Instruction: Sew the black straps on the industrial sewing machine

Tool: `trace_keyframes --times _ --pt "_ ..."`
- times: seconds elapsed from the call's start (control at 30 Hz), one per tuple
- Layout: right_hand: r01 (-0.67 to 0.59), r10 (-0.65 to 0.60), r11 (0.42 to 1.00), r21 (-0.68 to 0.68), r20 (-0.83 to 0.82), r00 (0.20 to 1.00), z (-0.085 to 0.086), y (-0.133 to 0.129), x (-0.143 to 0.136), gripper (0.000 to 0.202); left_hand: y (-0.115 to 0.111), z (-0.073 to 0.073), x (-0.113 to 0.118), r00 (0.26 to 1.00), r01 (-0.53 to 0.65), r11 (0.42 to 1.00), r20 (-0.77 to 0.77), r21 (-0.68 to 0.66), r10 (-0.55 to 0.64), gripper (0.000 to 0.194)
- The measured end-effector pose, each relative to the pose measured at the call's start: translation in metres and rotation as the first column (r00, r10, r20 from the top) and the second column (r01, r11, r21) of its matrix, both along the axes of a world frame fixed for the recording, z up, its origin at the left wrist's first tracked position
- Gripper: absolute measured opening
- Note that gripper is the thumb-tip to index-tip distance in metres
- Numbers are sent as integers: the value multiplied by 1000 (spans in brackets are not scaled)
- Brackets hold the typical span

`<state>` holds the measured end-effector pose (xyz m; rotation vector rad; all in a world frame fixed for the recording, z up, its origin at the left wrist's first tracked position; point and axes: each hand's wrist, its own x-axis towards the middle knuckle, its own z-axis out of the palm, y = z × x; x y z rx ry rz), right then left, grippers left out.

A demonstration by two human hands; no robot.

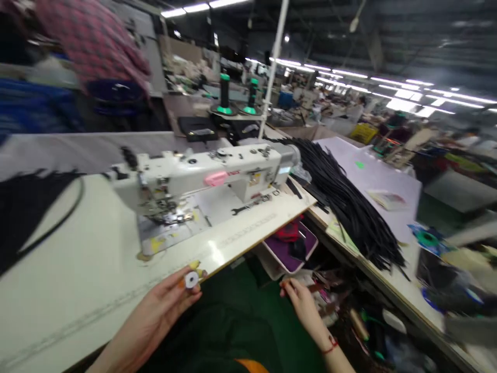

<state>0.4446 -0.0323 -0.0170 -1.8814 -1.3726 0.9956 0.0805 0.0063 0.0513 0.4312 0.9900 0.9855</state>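
Two dark thread cones stand behind the white sewing machine on the bench; a wrench lies before its pillar, and black strips heap to the right. The left hand has its grip pinched on a bobbin by the bench's front edge, round end and axis facing the camera. The right hand curls its fingers; whether it holds anything, I cannot tell.

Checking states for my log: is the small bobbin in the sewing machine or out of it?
Out: the bobbin is held in the left hand's fingers, apart from the sewing machine.
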Motion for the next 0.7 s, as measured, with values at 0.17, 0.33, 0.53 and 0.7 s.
trace_keyframes --times 0.17,0.33,0.53,0.7 --pt "-429 444 891 147 -476 759 73 80 -168 41 -4 14 -23 920 -52 930 -345 364 187 48" --pt "-647 450 754 112 -806 385 91 96 -239 36 -7 26 -47 575 223 782 -727 582 376 28" --pt "-700 461 707 94 -813 356 100 109 -249 24 5 37 -57 459 433 696 -805 573 376 24" --pt "-621 428 781 57 -774 466 97 117 -248 12 19 36 -50 433 503 662 -825 556 364 23"
